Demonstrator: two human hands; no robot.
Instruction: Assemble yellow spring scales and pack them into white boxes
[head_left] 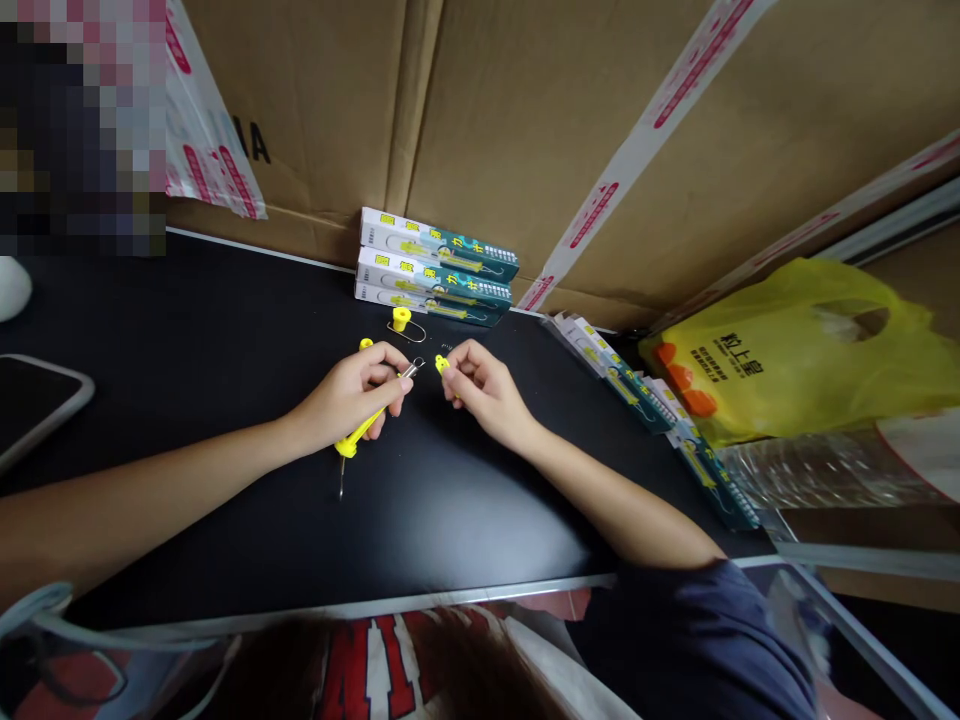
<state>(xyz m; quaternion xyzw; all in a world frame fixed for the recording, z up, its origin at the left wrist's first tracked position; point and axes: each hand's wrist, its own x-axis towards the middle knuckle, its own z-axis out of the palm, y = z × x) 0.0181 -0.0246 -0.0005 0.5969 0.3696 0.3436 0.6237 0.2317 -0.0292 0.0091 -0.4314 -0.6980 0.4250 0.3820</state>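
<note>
My left hand is closed around the yellow tube of a spring scale, whose thin metal hook hangs from the lower end. A silvery coil spring with a wire loop sticks out at its fingertips. Just to the right, my right hand pinches a small yellow end piece with a hole in it, apart from the spring. Behind the left hand a yellow knob shows, its lower part hidden. Beyond the hands lies a yellow cap with a wire ring.
Stacked spring scale boxes stand against the cardboard wall. More boxes lie in a row at right, beside a yellow plastic bag. At left a phone rests on the black table. A tiny dark spring lies behind the right hand.
</note>
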